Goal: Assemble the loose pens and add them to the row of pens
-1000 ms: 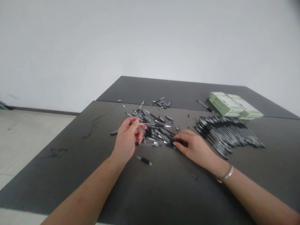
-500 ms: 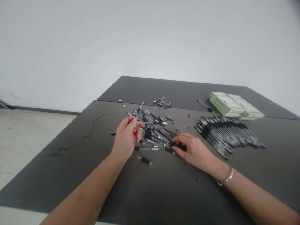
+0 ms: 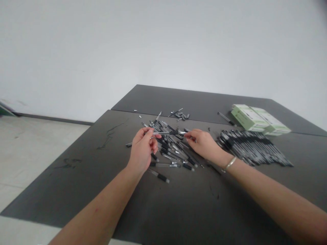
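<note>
My left hand pinches the back end of a clear pen with a black grip, held level above a loose heap of pens and pen parts on the dark table. My right hand is raised at the pen's tip, its fingers pinched together on a small piece that I cannot make out. A metal bangle sits on my right wrist.
A neat row of assembled black pens lies to the right of the heap. Two pale green boxes stand at the back right. Small loose caps lie near the seam with a second table. Pale floor is at the left.
My right hand has left the heap near the table surface and risen up and left to the tip of the pen in my left hand. The view has shifted slightly.
</note>
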`<state>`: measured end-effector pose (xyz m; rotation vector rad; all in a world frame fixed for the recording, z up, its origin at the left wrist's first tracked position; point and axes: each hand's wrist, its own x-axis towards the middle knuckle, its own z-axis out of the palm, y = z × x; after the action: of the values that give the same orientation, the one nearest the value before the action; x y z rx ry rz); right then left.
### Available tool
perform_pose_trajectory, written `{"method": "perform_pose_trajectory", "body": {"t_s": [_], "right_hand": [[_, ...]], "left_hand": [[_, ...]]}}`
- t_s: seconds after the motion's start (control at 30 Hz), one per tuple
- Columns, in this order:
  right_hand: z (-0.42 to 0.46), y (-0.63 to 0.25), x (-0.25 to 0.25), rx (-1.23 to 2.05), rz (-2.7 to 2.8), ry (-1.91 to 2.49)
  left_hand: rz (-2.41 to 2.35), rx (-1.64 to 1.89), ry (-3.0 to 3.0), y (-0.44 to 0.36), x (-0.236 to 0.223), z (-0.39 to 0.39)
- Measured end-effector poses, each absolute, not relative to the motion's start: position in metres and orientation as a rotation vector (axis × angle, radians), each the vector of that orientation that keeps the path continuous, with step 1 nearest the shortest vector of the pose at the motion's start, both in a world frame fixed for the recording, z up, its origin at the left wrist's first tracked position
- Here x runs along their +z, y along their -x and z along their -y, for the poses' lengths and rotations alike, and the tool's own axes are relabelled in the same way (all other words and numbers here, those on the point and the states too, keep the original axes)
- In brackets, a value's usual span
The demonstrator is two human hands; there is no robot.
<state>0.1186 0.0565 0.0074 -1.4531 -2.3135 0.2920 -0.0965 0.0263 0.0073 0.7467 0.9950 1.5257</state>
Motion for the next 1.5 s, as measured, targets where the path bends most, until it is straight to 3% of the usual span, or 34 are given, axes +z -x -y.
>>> {"method": "perform_pose_trajectory", "body": {"t_s": [0.53,0.87,1.5], "right_hand": [[-0.073,-0.104,0.000,0.218,2.340,1.594],[-0.017,-0.136,0.021,0.825,1.863,1.335],[-0.006,-0.143,0.009,0.829,1.751,1.281]], "left_hand": [[-0.997,1.540,-0.764,0.098,0.007,-0.027],[-0.988,1.523,-0.855,0.096,0.005,-0.026],[-0.970,1.424,-0.908,0.090,0.007,-0.021]]}}
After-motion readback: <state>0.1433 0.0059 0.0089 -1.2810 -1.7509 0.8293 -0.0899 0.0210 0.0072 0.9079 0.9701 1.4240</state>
